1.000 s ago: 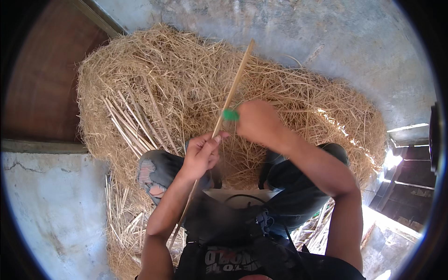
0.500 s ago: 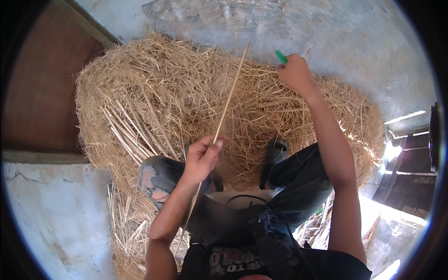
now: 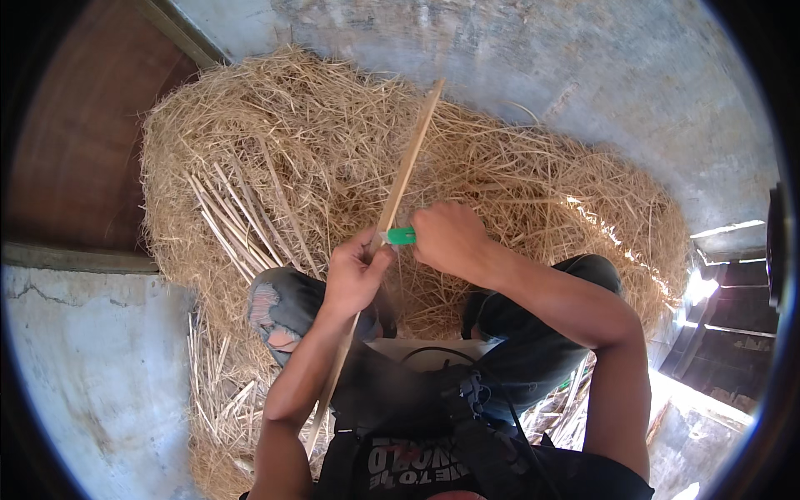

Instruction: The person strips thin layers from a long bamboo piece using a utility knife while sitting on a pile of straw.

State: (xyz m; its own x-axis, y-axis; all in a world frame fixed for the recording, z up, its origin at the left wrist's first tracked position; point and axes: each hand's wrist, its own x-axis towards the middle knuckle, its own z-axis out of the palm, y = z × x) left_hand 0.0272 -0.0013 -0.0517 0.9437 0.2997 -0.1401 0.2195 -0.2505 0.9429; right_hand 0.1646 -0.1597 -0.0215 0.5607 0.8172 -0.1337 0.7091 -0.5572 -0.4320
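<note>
A long, pale bamboo strip [image 3: 412, 154] slants across the middle, its flat face showing above my left hand. My left hand [image 3: 353, 277] is closed round it, thumb pressed near its midpoint. The strip's lower part passes beside my left forearm toward my body. My right hand [image 3: 452, 242] is closed on a green utility knife [image 3: 401, 237], whose front end meets the strip right beside my left thumb. The blade is too small to make out clearly. Both hands are above the space between my knees.
Loose straw-like shavings [image 3: 333, 125] heap up around my feet. Several split strips [image 3: 237, 221] lie on the heap at left, near my left knee [image 3: 275, 312]. A grey wall [image 3: 583, 67] stands behind, and a brown panel [image 3: 92, 150] at far left.
My right hand has come down and left with the green knife, from near the wall to the strip by my left hand. The strip has turned, showing its wider face.
</note>
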